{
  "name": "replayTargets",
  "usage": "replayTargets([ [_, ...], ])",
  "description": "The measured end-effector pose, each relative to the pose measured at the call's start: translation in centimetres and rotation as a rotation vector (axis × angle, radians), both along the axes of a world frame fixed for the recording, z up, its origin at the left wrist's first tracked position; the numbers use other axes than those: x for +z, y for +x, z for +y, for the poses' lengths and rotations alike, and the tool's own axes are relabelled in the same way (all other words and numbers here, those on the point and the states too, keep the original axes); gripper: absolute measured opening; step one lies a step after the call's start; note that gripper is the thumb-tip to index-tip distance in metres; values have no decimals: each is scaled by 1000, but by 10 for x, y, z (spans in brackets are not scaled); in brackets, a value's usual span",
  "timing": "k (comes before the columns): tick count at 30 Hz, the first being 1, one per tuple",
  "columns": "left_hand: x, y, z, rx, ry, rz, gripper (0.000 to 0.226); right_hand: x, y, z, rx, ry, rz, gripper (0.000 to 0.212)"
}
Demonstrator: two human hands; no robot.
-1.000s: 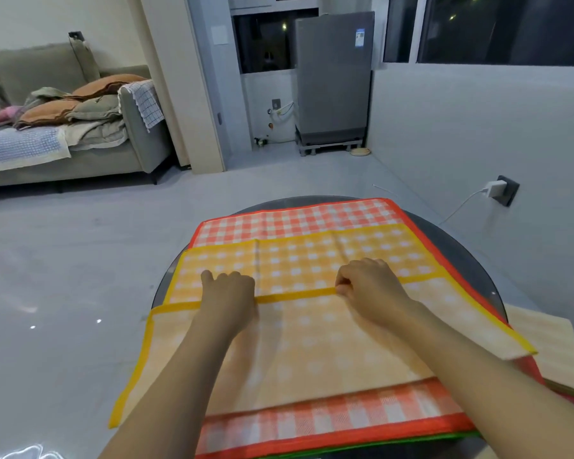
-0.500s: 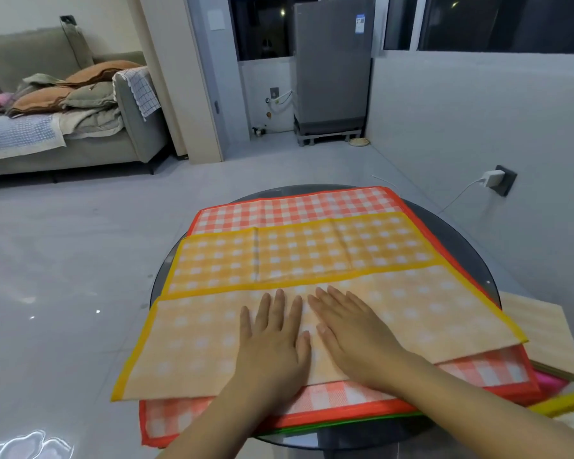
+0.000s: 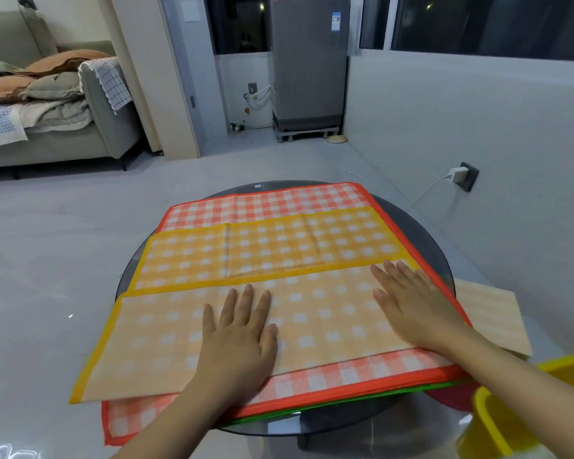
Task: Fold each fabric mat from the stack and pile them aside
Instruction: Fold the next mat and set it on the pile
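A yellow checked mat [image 3: 265, 250] lies on top of the stack, its near part folded over so the pale underside [image 3: 312, 319] faces up. Beneath it is a red checked mat [image 3: 265, 203], and a green edge [image 3: 328, 407] of another mat shows lower in the stack. My left hand [image 3: 239, 329] rests flat with straight fingers on the middle of the folded flap. My right hand [image 3: 408, 299] lies flat on the flap's right end, near the red border. Neither hand grips the fabric.
The stack covers a round dark glass table [image 3: 434, 246]. A wooden board [image 3: 491, 313] lies at the right edge. Something yellow [image 3: 511, 412] sits blurred at the bottom right. A sofa [image 3: 47, 104], a grey appliance [image 3: 309, 61] and a wall plug [image 3: 458, 175] stand further off.
A second ago both hands pinched the yellow mat's edge at the fold line. They then flattened on the flap's middle, and now my right hand has slid out to the right end.
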State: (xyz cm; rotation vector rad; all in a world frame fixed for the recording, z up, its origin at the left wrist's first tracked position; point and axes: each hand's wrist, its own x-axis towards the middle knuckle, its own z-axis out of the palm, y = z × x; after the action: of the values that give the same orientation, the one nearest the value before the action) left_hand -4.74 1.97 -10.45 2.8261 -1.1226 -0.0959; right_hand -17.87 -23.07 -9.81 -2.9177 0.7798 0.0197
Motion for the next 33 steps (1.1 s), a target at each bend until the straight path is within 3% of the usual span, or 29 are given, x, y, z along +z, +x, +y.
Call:
replayTargets([
  [8,1,0,-1,-5,7,6,81,4,4,4,-11,26,8,56],
  [13,3,-1,-2,6,12,16,58,13,36,52,197,118,-91,52],
  [22,4,4,3,-21,-28,49,55,2,78,99,359,75,-41,52],
  [30,-1,52,74,110,-45,28,52,-2,77,98,355,47,-15,52],
  [33,-6,68,101,166,-78,5,69,-1,77,98,357,45,-11,52],
])
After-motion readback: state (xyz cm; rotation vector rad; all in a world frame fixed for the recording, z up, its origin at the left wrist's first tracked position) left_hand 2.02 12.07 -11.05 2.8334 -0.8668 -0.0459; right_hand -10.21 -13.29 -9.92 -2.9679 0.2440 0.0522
